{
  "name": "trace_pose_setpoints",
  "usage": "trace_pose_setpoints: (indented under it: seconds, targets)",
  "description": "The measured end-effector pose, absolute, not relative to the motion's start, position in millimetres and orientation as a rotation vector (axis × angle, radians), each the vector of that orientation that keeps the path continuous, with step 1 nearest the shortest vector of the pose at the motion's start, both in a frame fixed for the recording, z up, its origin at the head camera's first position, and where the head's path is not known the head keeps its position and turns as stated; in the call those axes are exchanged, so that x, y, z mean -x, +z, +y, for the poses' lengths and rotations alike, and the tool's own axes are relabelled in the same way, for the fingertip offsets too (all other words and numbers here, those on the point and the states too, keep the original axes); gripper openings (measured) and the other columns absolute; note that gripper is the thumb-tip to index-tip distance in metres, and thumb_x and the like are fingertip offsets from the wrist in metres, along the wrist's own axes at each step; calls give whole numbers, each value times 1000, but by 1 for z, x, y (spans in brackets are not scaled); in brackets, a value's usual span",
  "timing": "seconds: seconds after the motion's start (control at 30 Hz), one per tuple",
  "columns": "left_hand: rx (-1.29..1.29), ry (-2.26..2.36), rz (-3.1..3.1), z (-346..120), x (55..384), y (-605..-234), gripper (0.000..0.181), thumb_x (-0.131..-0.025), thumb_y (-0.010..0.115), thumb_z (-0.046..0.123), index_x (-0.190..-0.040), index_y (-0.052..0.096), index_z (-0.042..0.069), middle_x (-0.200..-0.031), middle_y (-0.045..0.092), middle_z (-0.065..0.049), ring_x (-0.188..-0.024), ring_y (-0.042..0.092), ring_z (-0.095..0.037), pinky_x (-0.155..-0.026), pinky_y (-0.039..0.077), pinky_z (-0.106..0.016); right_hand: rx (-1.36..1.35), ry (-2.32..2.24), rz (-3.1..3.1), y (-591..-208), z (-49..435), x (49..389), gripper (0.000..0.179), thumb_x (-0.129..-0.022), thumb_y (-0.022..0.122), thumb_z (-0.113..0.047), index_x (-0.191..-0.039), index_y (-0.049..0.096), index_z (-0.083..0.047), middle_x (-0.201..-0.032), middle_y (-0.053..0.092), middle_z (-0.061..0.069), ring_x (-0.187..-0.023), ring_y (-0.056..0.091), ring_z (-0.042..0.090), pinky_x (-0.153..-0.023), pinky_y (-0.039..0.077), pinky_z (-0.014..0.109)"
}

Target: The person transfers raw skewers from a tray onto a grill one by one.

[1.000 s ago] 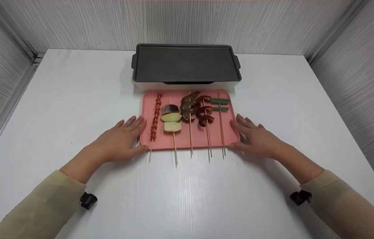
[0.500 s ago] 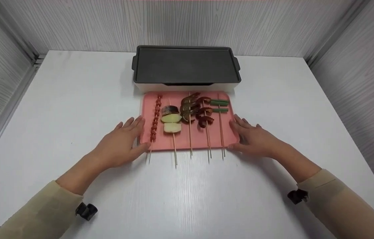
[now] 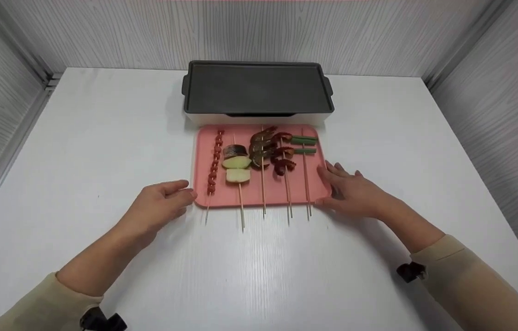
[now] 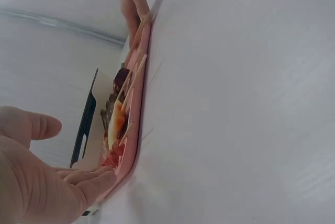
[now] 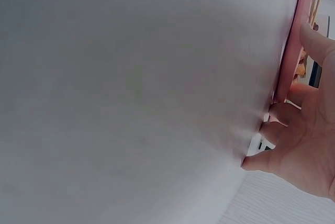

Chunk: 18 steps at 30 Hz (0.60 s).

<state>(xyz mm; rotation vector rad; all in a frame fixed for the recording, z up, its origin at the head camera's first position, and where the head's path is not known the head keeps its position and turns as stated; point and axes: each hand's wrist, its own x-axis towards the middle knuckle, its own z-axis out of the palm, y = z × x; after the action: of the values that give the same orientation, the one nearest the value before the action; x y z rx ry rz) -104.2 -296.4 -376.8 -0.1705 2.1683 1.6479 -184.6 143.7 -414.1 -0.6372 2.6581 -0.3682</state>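
A pink tray (image 3: 254,195) lies on the white table with several skewers across it. From the left come a skewer of small red pieces (image 3: 215,161), one with pale slices and a dark-skinned piece (image 3: 238,175), shrimp (image 3: 261,146), dark red curled pieces (image 3: 284,165), and green stalks (image 3: 305,140). My left hand (image 3: 162,204) hovers just beside the tray's front left corner; thumb and relaxed fingers stand apart in the left wrist view, holding nothing. Along the tray's right edge rests my right hand (image 3: 355,193), fingers spread and thumb at the front corner.
Directly behind the tray stands a white electric griddle with a flat black plate (image 3: 259,87). Grey wood-grain panels (image 3: 259,32) enclose the table at the back and both sides. The skewer ends stick out over the tray's front rim.
My left hand has come off the tray's left edge, drawn back toward me, and turned with its fingers closer together. My right hand and the tray have stayed nearly in place.
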Motion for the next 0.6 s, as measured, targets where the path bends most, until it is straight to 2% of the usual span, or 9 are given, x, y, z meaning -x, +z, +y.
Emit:
trace_pose_setpoints:
  seconds: [0.2, 0.3, 0.6]
  targets:
    - [374, 1780, 1879, -296, 104, -381, 51, -106, 64, 17, -147, 52, -12, -130, 71, -22, -119, 71, -27, -100, 59, -35, 634, -372, 2657, -414, 144, 185, 95, -101, 56, -70, -171, 19, -18, -175, 17, 9, -162, 12, 34, -125, 13, 71]
    - [413, 1801, 1786, -295, 105, -385, 48, -106, 65, 16, -143, 53, -13, -120, 75, -18, -107, 75, -23, -93, 62, -34, 635, -378, 2660, -414, 144, 185, 95, -101, 56, -70, -171, 20, -18, -175, 18, 8, -162, 13, 33, -125, 13, 71]
    - [455, 1806, 1640, -286, 107, -395, 47, -105, 66, 14, -140, 52, -14, -121, 73, -22, -107, 76, -28, -92, 63, -38, 636, -379, 2667, -415, 145, 185, 94, -101, 57, -70, -170, 22, -17, -175, 20, 9, -162, 14, 33, -125, 14, 70]
